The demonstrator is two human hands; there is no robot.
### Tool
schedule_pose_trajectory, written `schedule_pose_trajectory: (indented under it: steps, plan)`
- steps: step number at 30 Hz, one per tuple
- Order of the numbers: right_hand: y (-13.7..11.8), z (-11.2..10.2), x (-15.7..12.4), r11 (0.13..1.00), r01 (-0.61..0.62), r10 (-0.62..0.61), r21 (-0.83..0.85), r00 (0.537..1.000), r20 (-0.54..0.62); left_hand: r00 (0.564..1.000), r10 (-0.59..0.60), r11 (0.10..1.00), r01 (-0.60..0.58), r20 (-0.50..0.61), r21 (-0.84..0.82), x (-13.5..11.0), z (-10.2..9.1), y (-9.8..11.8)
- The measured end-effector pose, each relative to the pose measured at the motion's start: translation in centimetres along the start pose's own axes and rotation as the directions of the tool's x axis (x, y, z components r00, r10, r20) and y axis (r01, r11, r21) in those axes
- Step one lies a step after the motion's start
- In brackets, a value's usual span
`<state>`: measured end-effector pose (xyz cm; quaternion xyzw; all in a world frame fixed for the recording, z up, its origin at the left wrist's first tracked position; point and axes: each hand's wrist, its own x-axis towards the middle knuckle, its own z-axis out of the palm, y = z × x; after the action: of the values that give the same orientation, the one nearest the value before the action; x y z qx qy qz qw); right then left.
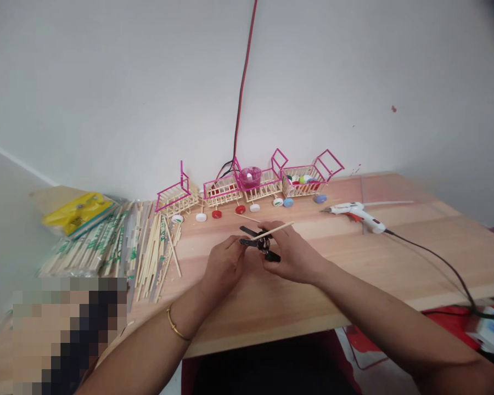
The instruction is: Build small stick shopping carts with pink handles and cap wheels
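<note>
My right hand [294,253] is wrapped round a pair of black pliers [264,242] with a coil spring, held just above the table. A thin wooden stick [278,230] lies slantwise across the pliers. My left hand [226,262] is closed by the tool's left end, its fingers pinching around the stick's lower end; the exact contact is partly hidden. Behind the hands stand several small stick-built carts with pink rims, such as the left cart [175,196] and the right cart [307,181]. Bottle caps serve as their wheels, like the red cap [217,214].
A white hot glue gun [360,214] lies at the right, its black cord [440,249] running off the table edge. Loose sticks [150,263] and bagged chopsticks [90,247] lie left, beneath a yellow packet [78,213]. A pink cup [250,177] sits on one cart.
</note>
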<state>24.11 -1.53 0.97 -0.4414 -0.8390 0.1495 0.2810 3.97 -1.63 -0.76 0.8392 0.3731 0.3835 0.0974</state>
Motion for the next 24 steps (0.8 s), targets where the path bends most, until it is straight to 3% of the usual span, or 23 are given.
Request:
schedule_pose_trajectory:
  steps: [8,17,24]
  plan:
    - [-0.1,-0.2,0.5,0.999,0.016,-0.012,-0.039,0.995,0.097,0.998,0.033,0.996,-0.038,0.058,0.08,-0.2,0.1,0.1]
    - [1.0,-0.4,0.3,0.999,0.019,-0.009,-0.038,0.964,0.265,0.965,-0.136,0.983,0.159,0.223,-0.091,0.0,0.3,0.4]
    - [0.9,-1.2,1.0,0.999,0.015,0.001,-0.047,0.945,0.328,0.931,-0.231,0.936,0.291,0.281,-0.195,0.3,0.3,0.5]
